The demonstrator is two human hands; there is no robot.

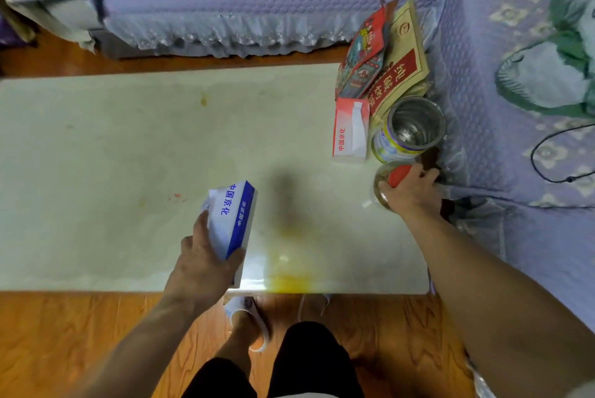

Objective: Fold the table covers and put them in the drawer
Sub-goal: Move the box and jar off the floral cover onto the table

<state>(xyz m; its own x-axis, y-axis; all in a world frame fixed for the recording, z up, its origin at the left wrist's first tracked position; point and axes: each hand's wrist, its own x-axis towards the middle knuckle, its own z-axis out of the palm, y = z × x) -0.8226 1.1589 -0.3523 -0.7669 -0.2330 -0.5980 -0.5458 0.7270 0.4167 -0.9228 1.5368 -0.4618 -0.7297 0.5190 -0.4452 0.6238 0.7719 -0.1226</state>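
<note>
Left hand (206,264), glossy rectangular box (233,217)

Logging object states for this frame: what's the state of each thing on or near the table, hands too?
Left hand: grips the blue tissue box, tilted above the table.
Right hand: grips a red-topped glass jar at the table's right edge.
Red tissue box: lying flat, untouched.
Tin can: upright, no lid.
Food packets: lying flat, overlapping.
Table cover: none seen on the table.
</note>
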